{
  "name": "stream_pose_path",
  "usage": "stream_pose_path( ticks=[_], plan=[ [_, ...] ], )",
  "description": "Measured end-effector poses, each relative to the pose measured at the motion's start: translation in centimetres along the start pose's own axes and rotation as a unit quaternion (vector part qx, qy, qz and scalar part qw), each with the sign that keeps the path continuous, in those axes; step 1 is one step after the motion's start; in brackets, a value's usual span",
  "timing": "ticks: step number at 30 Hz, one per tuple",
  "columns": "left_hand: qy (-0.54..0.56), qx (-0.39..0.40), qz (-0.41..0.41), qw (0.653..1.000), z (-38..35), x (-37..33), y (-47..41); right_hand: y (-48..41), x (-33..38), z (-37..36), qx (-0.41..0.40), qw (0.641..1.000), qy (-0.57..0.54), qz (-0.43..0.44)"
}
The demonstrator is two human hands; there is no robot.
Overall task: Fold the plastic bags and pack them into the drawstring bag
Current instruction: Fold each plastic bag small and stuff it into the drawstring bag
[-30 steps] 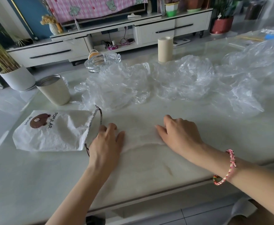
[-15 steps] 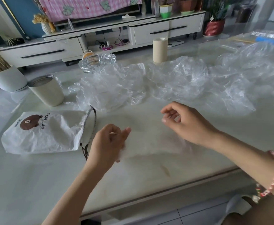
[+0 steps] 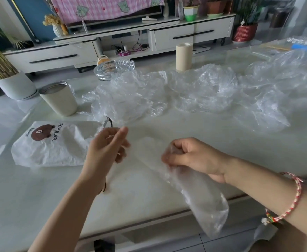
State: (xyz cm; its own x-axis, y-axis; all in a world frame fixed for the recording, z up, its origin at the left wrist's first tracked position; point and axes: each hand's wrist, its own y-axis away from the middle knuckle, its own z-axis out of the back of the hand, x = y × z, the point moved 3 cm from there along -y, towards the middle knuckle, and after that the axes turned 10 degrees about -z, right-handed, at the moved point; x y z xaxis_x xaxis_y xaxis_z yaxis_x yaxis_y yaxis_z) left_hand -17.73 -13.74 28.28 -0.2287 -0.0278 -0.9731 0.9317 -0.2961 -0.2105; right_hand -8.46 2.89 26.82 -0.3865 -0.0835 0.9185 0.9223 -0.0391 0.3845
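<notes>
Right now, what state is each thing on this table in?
Clear plastic bag: bunched in the grip of the right hand, hanging past the edge of the pale table.
Left hand: raised, hold unclear.
White bear-print drawstring bag: lying flat.
Pile of crumpled clear plastic bags: unfolded.
Beige metal-rimmed cup: upright.
Beige cardboard roll: upright.

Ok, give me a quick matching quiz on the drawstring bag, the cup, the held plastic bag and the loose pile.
1 drawstring bag
2 cup
3 held plastic bag
4 loose pile

A crumpled across the middle of the table
B standing upright
C gripped by the right hand, hanging past the near edge
D lying flat, left side

Pairs: 1-D, 2-B, 3-C, 4-A
</notes>
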Motion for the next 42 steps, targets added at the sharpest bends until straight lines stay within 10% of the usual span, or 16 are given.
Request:
stream_pose_path(
  ticks=[5,16,22,29,31,34,37,42],
  plan=[
    [0.094,0.196,0.085,0.972,-3.2,0.5,3.1,-0.2,-0.2,0.1,-0.049,0.998,-0.042,0.004],
    [0.004,0.166,0.008,0.986,-2.9,0.0,2.8,-0.7,0.4,-0.3,0.007,0.993,-0.118,0.007],
    [0.224,0.141,0.201,0.943,-2.9,0.5,2.6,-1.0,1.1,-0.9,-0.035,0.993,-0.085,0.071],
    [0.162,0.207,0.205,0.943,-3.1,1.1,3.3,-0.8,1.4,-0.3,-0.065,0.989,-0.023,0.130],
    [0.161,0.182,0.200,0.949,-2.6,1.1,2.9,-0.4,1.8,0.4,-0.139,0.959,0.111,0.219],
    [0.146,0.159,0.183,0.959,-2.2,0.9,2.7,0.5,1.5,-0.6,-0.192,0.796,0.445,0.363],
    [0.114,0.126,0.157,0.973,-2.1,1.0,2.9,1.3,0.3,-2.7,-0.142,0.741,0.513,0.410],
    [0.005,0.061,0.058,0.996,-2.1,1.0,2.9,1.5,0.2,-3.4,-0.085,0.843,0.353,0.398]
  ],
)
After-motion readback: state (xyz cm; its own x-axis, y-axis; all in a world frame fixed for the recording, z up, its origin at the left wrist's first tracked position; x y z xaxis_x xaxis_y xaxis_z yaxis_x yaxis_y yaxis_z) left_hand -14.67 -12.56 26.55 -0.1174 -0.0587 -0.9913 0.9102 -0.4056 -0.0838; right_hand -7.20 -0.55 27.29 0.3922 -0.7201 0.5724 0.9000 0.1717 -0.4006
